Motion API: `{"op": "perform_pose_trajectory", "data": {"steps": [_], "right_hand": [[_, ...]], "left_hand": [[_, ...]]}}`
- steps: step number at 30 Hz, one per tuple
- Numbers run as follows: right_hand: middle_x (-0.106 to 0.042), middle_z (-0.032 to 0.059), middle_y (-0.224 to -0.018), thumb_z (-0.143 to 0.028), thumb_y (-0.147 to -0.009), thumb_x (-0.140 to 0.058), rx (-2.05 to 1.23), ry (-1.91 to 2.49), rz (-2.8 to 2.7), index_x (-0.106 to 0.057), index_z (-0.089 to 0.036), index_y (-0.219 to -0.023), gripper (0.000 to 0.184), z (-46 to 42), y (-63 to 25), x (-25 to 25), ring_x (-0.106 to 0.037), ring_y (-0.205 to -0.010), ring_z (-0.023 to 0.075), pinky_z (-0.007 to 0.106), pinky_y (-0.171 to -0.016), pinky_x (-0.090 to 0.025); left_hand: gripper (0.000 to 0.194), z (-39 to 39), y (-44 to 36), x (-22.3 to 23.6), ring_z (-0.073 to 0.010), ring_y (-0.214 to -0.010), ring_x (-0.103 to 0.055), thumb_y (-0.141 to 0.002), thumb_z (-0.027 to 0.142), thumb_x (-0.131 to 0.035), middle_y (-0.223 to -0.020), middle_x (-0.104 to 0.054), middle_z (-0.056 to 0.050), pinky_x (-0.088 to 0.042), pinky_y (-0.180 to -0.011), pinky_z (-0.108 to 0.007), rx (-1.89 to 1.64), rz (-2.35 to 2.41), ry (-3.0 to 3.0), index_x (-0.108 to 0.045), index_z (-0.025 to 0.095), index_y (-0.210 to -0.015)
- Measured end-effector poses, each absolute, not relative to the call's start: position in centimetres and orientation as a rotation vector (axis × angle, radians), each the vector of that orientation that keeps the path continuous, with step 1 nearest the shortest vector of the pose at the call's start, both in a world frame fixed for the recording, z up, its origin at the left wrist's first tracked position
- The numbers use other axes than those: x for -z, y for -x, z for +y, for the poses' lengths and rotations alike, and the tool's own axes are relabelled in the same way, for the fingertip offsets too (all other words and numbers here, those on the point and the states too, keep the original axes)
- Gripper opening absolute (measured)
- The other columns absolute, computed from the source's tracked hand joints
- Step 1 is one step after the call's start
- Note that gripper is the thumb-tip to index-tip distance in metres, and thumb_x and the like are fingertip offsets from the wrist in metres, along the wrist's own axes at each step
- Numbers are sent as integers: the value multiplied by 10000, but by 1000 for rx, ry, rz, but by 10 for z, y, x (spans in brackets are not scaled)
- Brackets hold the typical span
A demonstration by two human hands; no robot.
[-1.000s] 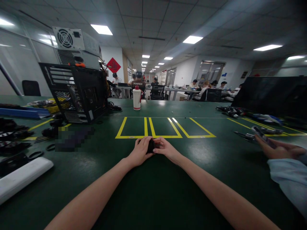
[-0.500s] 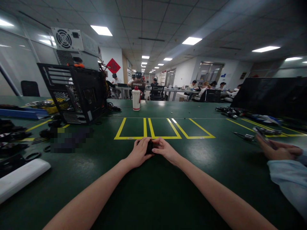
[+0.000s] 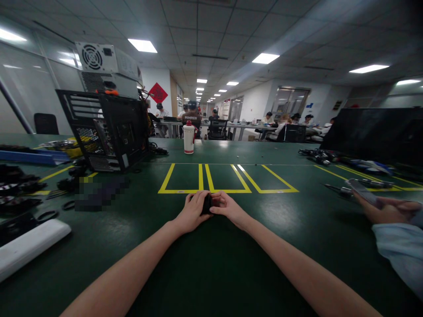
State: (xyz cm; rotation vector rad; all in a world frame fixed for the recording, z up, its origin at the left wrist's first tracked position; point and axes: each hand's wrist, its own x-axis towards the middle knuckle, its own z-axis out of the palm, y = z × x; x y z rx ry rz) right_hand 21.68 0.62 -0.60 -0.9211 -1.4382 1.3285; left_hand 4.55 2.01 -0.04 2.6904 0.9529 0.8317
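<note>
My left hand (image 3: 192, 213) and my right hand (image 3: 228, 208) meet on the green table (image 3: 211, 264), just in front of the yellow marked boxes (image 3: 228, 178). Between them they grip a small black object (image 3: 207, 204), which my fingers mostly hide. Both forearms stretch out from the bottom of the view.
An open black computer case (image 3: 105, 130) with a grey power supply (image 3: 107, 66) on top stands at the left. A white bottle (image 3: 188, 138) sits behind the yellow boxes. Black parts and a white bar (image 3: 29, 246) lie far left. A co-worker's hand with a phone (image 3: 366, 193) is at the right.
My hands stay together on the small black object; the view shifts slightly. The co-worker's hand at the right has moved a little with the phone.
</note>
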Motion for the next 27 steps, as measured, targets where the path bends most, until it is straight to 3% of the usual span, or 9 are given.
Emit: {"op": "perform_pose_trajectory", "data": {"steps": [7,18,23,27], "right_hand": [[-551,24,-940,-289,-651,-613,-1247,962,-1431,-496,-197,-897,287,1,-213,1,-516,-911,157,346,-838,-389],[-534,17,-1006,-202,-565,-685,-1355,867,-1443,-490,-208,-916,401,4,-215,3,-505,-964,167,341,-854,-391],[-557,14,-913,-343,-648,-608,-1215,960,-1419,-510,-203,-868,279,5,-211,6,-521,-888,147,339,-844,-382],[-554,30,-956,-356,-651,-602,-1219,1011,-1429,-508,-194,-923,330,6,-211,5,-513,-916,160,351,-848,-380]], "left_hand": [[567,21,-46,3,-223,-1140,-340,-732,265,-547,-1222,-357,-74,-201,-961,-440,-848,954,-2688,-219,237,-1193],[569,21,-46,3,-229,-1130,-350,-727,259,-550,-1217,-362,-79,-197,-958,-450,-851,950,-2686,-223,236,-1192],[573,21,-47,3,-232,-1139,-340,-722,259,-557,-1214,-367,-83,-203,-951,-445,-858,955,-2688,-226,235,-1189],[571,21,-47,4,-236,-1139,-342,-720,259,-558,-1217,-365,-82,-202,-952,-450,-857,963,-2691,-228,237,-1186]]}}
